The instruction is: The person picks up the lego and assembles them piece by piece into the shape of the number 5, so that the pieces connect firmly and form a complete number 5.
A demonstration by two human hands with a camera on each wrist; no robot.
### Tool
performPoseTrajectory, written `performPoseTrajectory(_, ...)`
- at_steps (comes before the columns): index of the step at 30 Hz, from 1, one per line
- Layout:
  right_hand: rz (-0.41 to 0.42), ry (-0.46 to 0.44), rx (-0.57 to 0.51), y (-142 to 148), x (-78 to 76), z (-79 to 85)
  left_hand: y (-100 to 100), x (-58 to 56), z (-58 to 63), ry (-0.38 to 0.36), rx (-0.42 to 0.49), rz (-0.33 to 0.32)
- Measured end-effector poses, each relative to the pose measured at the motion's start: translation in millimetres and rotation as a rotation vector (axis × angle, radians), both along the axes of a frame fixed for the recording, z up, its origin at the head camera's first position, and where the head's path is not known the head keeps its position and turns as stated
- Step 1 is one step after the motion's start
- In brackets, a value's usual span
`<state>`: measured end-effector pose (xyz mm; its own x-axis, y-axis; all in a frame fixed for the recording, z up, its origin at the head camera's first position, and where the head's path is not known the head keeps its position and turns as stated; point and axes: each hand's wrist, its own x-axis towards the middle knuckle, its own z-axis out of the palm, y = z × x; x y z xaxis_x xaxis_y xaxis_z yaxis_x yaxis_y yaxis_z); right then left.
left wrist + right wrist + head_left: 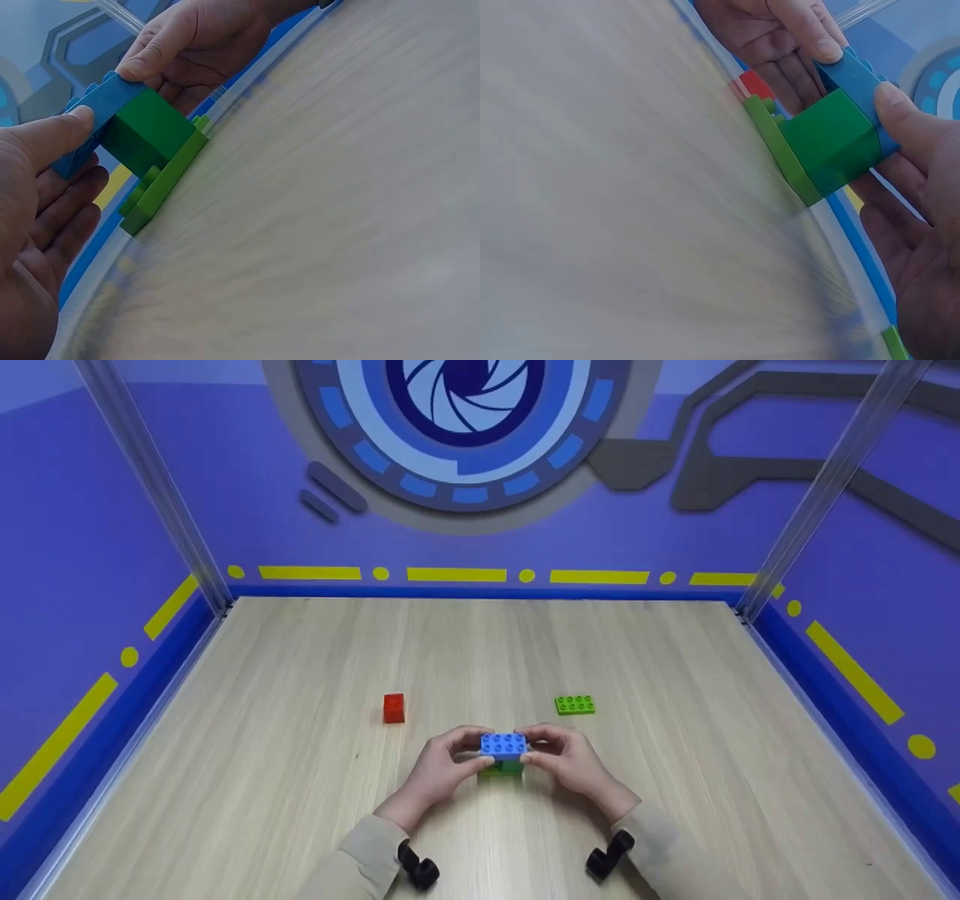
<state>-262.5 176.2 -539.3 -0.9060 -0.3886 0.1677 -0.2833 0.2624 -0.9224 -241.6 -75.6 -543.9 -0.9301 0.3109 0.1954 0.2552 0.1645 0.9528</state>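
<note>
A blue eight-stud brick (pixel 503 745) tops a small stack in front of me. Under it sits a dark green block (pixel 154 127), toward the right end, and below that a flat light green brick (pixel 171 178) rests on the table. My left hand (pixel 437 769) pinches the left end of the blue brick, thumb at the near side and fingers behind. At the right end, my right hand (pixel 576 763) pinches the same brick. Beneath the blue brick's left part a gap shows in the left wrist view.
A red brick (pixel 394 709) stands on the wooden table (pixel 262 772), beyond my left hand. Farther back on the right lies a flat lime green brick (pixel 575 705) with several studs. Blue-purple panels (pixel 480 547) border the table at the back and both sides.
</note>
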Motion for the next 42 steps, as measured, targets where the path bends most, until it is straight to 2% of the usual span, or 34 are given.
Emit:
performPoseTrajectory(9,-0.037,0.022,-0.002,-2.7,1.0,-1.5,1.7,0.0,0.4,-0.012,-0.001,0.029)
performPoseTrajectory(23,-0.063,-0.015,-0.055,-3.3,1.4,-7.0,1.9,-1.2,-2.2,-0.028,-0.019,0.050)
performPoseTrajectory(42,-0.034,-0.054,-0.088,-3.2,-0.9,-8.4,1.5,-1.4,-1.3,-0.041,0.031,0.054)
